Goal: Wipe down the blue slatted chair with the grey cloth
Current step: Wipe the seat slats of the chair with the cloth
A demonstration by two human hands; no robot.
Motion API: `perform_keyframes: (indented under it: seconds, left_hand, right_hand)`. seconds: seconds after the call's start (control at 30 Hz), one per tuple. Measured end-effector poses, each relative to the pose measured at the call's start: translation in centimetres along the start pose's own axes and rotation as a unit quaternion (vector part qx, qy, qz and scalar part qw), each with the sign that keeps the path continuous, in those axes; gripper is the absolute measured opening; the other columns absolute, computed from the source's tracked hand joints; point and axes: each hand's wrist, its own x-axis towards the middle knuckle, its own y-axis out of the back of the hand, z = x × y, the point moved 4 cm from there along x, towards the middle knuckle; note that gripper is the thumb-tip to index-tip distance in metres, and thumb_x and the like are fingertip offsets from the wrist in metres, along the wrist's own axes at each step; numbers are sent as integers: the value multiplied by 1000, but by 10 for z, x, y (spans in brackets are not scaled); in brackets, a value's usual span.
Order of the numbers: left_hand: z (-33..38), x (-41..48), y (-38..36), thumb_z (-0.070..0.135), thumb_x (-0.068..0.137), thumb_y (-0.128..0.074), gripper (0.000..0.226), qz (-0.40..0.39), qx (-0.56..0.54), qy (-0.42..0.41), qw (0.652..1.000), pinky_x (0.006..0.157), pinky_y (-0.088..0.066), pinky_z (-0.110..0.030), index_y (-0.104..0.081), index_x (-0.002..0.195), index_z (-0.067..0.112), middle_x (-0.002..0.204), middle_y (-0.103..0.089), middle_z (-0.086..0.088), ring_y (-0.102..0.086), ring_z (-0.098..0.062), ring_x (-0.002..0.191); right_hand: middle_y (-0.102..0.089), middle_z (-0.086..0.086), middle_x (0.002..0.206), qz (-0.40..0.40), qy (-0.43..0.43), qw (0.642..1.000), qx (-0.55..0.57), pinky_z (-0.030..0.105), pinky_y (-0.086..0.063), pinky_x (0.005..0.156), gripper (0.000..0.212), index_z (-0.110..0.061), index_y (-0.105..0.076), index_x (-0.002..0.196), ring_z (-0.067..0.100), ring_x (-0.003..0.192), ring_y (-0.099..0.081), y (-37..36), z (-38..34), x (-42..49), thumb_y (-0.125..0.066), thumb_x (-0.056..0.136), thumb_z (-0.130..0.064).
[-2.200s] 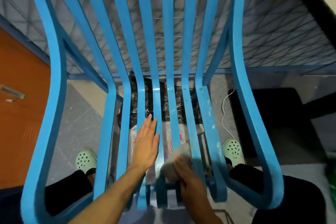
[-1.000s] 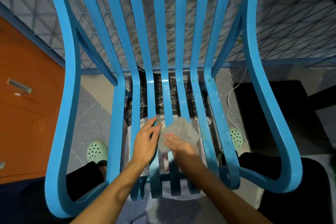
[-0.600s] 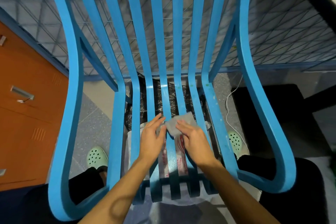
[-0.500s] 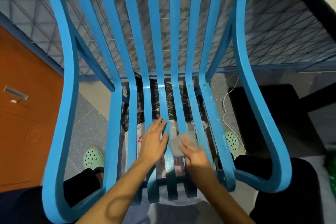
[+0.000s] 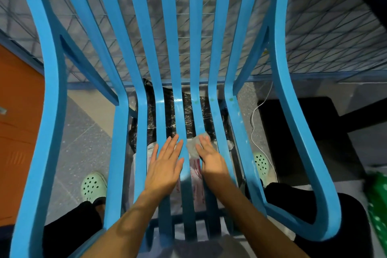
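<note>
The blue slatted chair (image 5: pixel 219 52) fills the view, its slats running from the tall back down into the seat. My left hand (image 5: pixel 165 163) lies flat with straight fingers on the seat slats left of centre. The grey cloth (image 5: pixel 192 146) sits on a middle seat slat just right of that hand. My right hand (image 5: pixel 209 155) presses down on the cloth with its fingers laid over it; most of the cloth is hidden under the hand.
An orange cabinet (image 5: pixel 18 132) stands at the left. A blue wire mesh fence (image 5: pixel 314 37) rises behind the chair. Black plastic (image 5: pixel 169 115) and a white printed bag (image 5: pixel 196 176) lie under the seat. A white cable (image 5: pixel 254 123) trails at the right, and my green clogs (image 5: pixel 93 186) stand on the floor.
My right hand has pushed the cloth farther up the seat slat toward the chair back. My left hand has flattened beside it. The camera has moved a little closer.
</note>
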Motion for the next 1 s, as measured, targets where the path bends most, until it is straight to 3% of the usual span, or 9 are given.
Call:
perform_keyframes:
  seconds: [0.1,0.2,0.27,0.33,0.57,0.67,0.8,0.9,1.0]
  left_hand:
    - [0,4,-1,52,93,-6,67,-9,1,11,1000,120,16,-35,-12,157,31,163,1,13,6,-4,150]
    - [1,3,-1,42,101,-23,57,28,20,-35,999,119,-3,-45,-33,152,18,161,-23,0,-19,-18,150]
    - [-2,4,-3,43,103,-23,56,38,19,-39,998,119,-11,-47,-38,150,17,159,-29,-1,-24,-20,149]
    - [-3,5,-3,46,103,-15,59,34,16,-27,999,118,-12,-47,-40,149,19,159,-31,0,-26,-20,148]
    - [-5,1,-3,45,105,-14,59,50,19,-38,998,119,-19,-48,-42,149,17,158,-33,-1,-29,-20,147]
    - [-6,1,-7,43,106,-24,54,66,16,-49,997,120,-21,-50,-41,149,16,159,-30,-1,-25,-19,148]
    - [-9,2,-10,39,104,-37,51,80,21,-50,995,121,-22,-50,-38,151,17,160,-27,-1,-22,-16,150]
    - [-9,2,-9,42,105,-30,51,81,27,-45,995,121,-22,-48,-40,150,19,159,-30,0,-25,-16,148]
    - [-8,2,-8,42,104,-28,51,83,19,-35,996,121,-22,-46,-40,150,23,159,-30,3,-25,-14,148]
  right_hand:
    - [-12,3,161,9,6,1000,-16,22,-6,121,51,-6,-32,149,11,148,-10,7,-5,36,-38,99,4]
    - [-17,2,161,25,-8,999,-27,18,-7,119,59,-9,-37,148,8,147,-10,14,-2,70,-41,94,12]
    - [-21,0,160,35,-6,999,-37,19,-9,118,61,-9,-40,147,8,146,-15,18,-1,89,-42,91,16]
    - [-24,-1,159,37,-19,999,-24,18,-11,118,56,-9,-41,146,4,143,-18,18,1,105,-41,94,12]
    - [-28,6,156,42,-33,999,1,14,-7,112,51,-4,-46,141,18,147,-21,14,-3,83,-41,93,13]
    - [-20,3,157,43,-14,998,37,7,-4,114,50,-6,-41,144,18,147,-17,9,-4,29,-45,96,7]
    - [-9,-6,152,23,5,1000,12,17,-14,118,55,-13,-30,149,13,145,-6,0,-7,-15,-48,97,-6]
    - [-27,1,150,31,13,999,8,6,-8,114,50,-4,-46,140,27,142,-27,-1,-1,-6,-50,91,-2]
    - [-23,-4,155,32,9,999,-27,11,-9,117,51,-9,-42,145,12,145,-23,8,2,30,-47,96,4]
